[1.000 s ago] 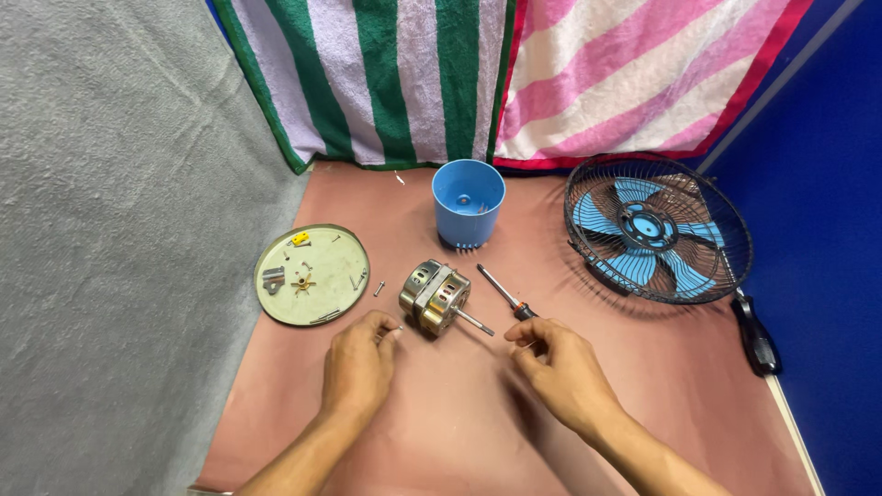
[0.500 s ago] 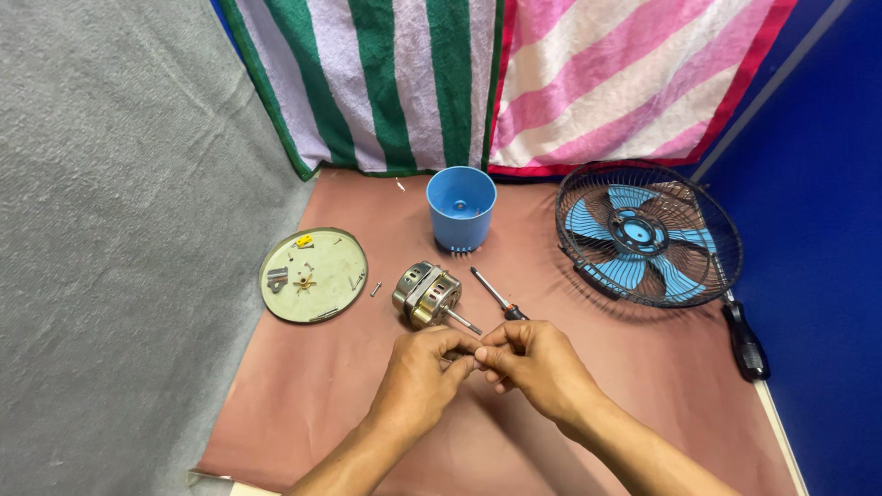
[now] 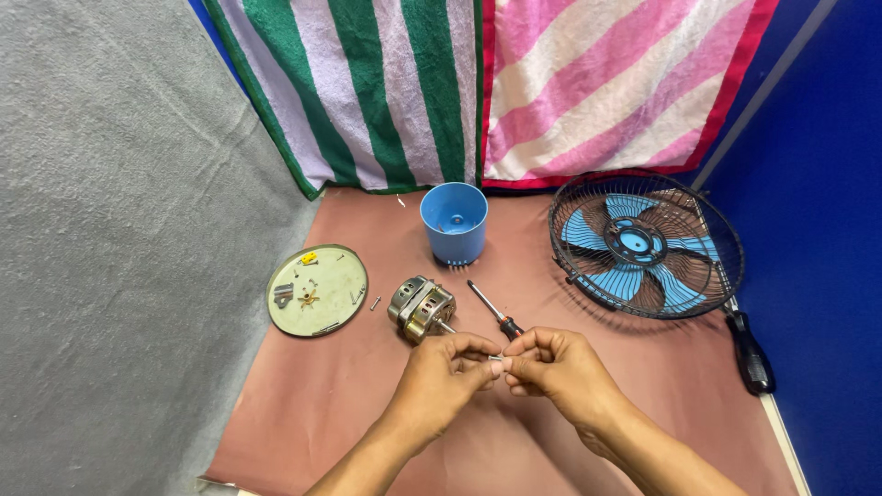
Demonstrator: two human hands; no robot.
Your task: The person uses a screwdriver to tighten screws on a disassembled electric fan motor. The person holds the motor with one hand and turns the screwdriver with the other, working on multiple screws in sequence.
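Steel motor (image 3: 422, 309) lay mid-mat, its shaft tip pinched between my left hand (image 3: 444, 377) and right hand (image 3: 554, 366), fingertips closed on it; a loose pinch risked slipping and rolling it.

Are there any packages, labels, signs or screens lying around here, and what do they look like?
No packages, signs or screens are in view.
The nearest thing to a label is a small yellow tag at the top edge of the round pale-green plate, left of the motor; too small to tell more.
The left hand and right hand pinch something tiny, bearing no visible label.
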